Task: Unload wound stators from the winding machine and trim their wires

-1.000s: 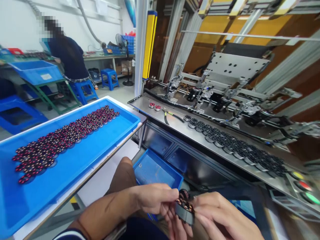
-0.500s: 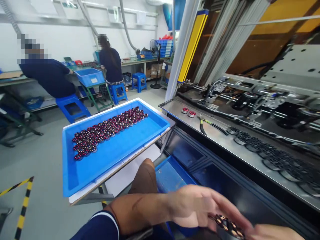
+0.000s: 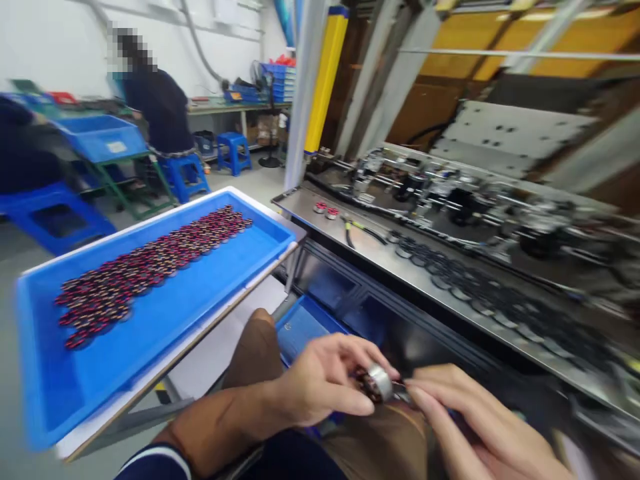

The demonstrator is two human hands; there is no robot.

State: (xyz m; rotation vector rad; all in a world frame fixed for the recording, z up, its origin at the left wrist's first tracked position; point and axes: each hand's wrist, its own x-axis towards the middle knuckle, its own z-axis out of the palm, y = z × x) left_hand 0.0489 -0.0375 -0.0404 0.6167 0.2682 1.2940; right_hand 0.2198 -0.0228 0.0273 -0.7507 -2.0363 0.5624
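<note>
My left hand (image 3: 325, 383) is closed around a small motor stator (image 3: 381, 383), gripping it between thumb and fingers. The stator has a silver ring and copper windings, and it is tilted with the ring towards my right hand. Thumb and forefinger of my right hand (image 3: 465, 407) pinch thin wire ends (image 3: 399, 383) beside the stator; blur hides their exact shape. Both hands are above my lap, in front of the metal bench (image 3: 370, 257).
To the left, a blue tray (image 3: 175, 333) holds rows of copper-wound parts (image 3: 150, 260). On the bench lie two red-and-silver parts (image 3: 325, 211), green-and-black cutters (image 3: 363, 230) and a row of dark ringed parts (image 3: 460, 280). Machinery (image 3: 450, 193) stands behind. Co-workers (image 3: 155, 107) sit farther back.
My view has swung right. The stator has turned from windings upward to ring side facing right, and has come up into clearer view. My right hand is now further into view, pinching beside it.
</note>
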